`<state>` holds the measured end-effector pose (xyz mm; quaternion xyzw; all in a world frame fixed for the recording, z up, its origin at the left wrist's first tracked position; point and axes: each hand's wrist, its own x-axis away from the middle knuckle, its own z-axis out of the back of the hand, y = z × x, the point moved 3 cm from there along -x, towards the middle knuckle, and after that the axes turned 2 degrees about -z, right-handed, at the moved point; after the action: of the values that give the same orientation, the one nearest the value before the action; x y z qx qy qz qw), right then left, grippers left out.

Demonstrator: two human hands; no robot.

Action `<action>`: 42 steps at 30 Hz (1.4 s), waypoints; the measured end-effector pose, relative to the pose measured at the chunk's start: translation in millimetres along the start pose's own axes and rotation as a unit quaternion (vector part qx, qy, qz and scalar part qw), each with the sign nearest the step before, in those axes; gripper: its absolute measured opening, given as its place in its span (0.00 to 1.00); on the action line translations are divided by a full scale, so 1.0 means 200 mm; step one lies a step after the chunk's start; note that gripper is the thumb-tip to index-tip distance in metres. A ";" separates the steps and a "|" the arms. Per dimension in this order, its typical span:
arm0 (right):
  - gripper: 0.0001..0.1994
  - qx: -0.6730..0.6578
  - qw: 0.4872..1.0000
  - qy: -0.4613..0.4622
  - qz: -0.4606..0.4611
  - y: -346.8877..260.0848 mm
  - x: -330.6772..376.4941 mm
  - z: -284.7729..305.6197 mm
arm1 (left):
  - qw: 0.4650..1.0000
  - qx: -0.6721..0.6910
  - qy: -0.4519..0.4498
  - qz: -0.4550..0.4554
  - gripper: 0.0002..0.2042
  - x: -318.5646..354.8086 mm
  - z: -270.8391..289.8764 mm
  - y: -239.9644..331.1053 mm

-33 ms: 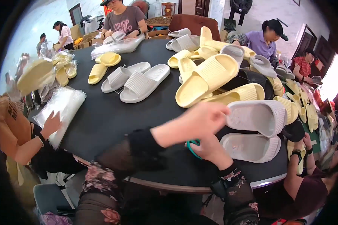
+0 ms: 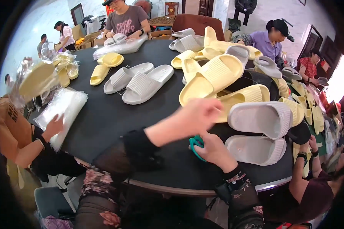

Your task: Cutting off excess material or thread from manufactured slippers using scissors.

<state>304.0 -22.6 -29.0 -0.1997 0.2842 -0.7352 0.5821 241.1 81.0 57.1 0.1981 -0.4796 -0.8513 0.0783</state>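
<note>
My right hand (image 2: 216, 151) is closed round the teal handles of a pair of scissors (image 2: 197, 144), low over the near part of the table. The scissors' blades do not show. Crossing above it, my left hand (image 2: 187, 118) has its fingers curled together, and I cannot make out what is in them. Just right of both hands lies a pair of grey slide sandals, the upper grey slide (image 2: 252, 118) and the lower grey slide (image 2: 252, 149), toes pointing right. A yellow slide (image 2: 240, 99) lies behind my left hand's fingertips.
A dark round-edged table (image 2: 99, 128) bears a heap of yellow slides (image 2: 214, 76), a grey pair (image 2: 147, 84) and small yellow slides (image 2: 99, 74). At the left, a person's hand (image 2: 52, 128) rests on clear plastic bags (image 2: 70, 110). Other people work around the table.
My left hand has shifted a little to the left, away from the upper grey slide. More of the scissors' teal handles now shows beside my right hand.
</note>
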 end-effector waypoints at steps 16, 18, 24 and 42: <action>0.20 -0.026 0.999 0.039 0.003 0.01 -0.01 0.01 | 0.858 -0.424 0.221 0.189 0.10 0.45 1.05 -0.97; 0.20 -0.026 0.999 0.041 0.009 0.00 -0.01 0.01 | 0.857 -0.430 0.205 0.194 0.10 0.46 1.06 -0.97; 0.21 -0.036 0.999 0.039 0.011 0.00 0.01 -0.02 | 0.889 -0.390 0.183 0.156 0.10 0.52 0.96 -0.83; 0.21 -0.479 0.841 -0.239 -0.081 -0.38 0.00 -0.11 | 0.978 0.058 0.142 0.139 0.06 0.93 0.41 -0.31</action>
<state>233.8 -7.1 4.0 -0.6458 0.4353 -0.4815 0.4020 41.3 119.1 -6.8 0.2524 -0.5354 -0.7658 0.2513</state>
